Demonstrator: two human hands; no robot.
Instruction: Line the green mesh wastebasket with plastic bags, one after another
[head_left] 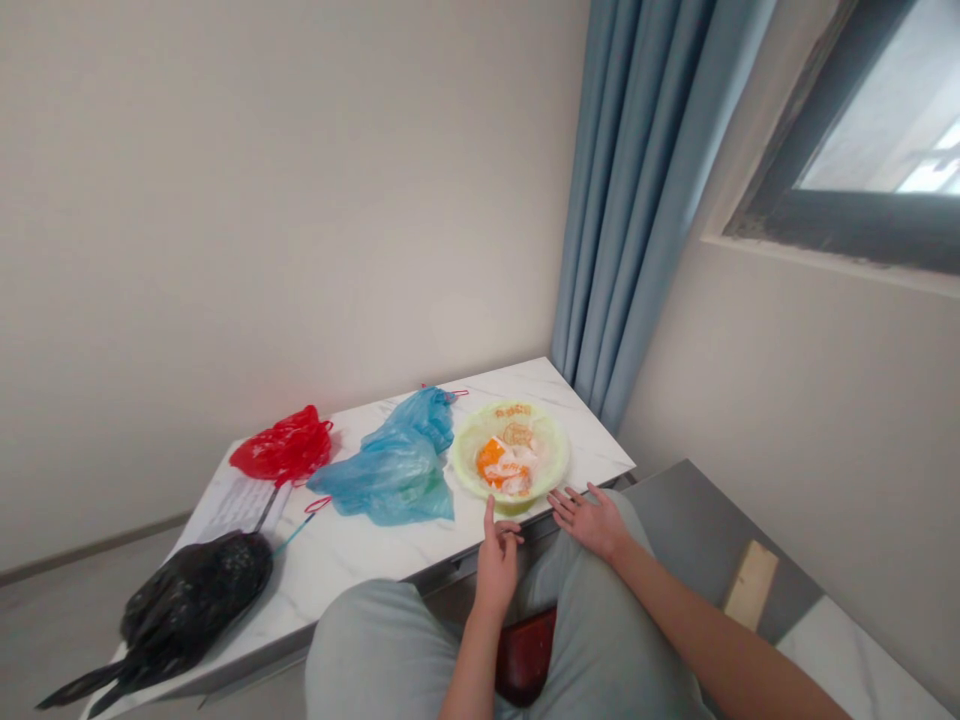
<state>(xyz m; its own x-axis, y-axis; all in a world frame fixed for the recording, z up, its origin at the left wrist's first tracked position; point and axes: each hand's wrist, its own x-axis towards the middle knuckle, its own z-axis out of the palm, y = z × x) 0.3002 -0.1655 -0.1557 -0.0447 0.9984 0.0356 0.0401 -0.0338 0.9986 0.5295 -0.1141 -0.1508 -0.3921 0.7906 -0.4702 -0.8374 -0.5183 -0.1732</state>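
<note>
A pale green bowl (561, 455) stands near the front edge of the white marble-patterned table. Inside lie orange pieces (491, 458) partly covered with something white; their kind is unclear. My left hand (499, 560) is just in front of the bowl, its index finger stretched toward the rim and the other fingers loosely bent, holding nothing. Whether that fingertip touches the bowl cannot be made out. To the right, my right hand (592, 522) hovers by the table edge above my knee, fingers spread with nothing in them. Left of the bowl lies a crumpled blue plastic bag (397, 465).
A red plastic bag (289, 447) lies farther left, beside a printed sheet (244, 508). The knotted black plastic bag (199, 595) is at the table's near left end. A blue curtain (630, 200) hangs behind the right corner. On the right, a wooden piece (752, 583) rests on a grey surface.
</note>
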